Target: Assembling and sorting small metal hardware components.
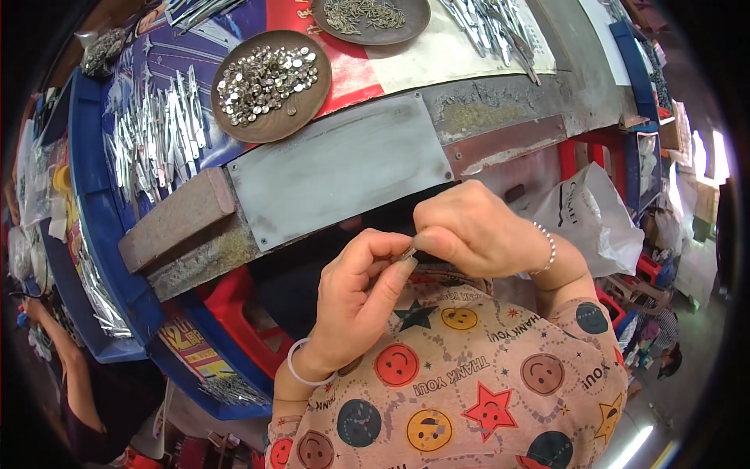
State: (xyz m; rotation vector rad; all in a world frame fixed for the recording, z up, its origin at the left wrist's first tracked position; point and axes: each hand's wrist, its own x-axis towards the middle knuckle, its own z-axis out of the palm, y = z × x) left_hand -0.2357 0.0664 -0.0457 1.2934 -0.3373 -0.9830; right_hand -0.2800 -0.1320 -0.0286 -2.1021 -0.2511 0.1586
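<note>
Close to my body, the fingertips of both hands meet over a small, thin metal piece point(408, 252). My left hand point(351, 293) pinches it between thumb and forefinger. My right hand point(473, 227) is closed, its thumb and curled forefinger pressed at the upper end of the same piece. Most of the piece is hidden by the fingers, so its exact kind cannot be made out. Beyond the hands lies a grey metal plate point(344, 168) fastened to the bench edge. A round brown dish point(293, 121) behind it holds many small shiny round metal parts.
Another brown dish point(398, 35) holds small brass-coloured pins. Slim silver metal pieces point(168, 125) lie in a pile at the left, with more pieces point(496, 27) at the far right. Blue trays point(94, 211) and a red stool point(238, 305) flank the bench. A white bag point(586, 215) hangs right.
</note>
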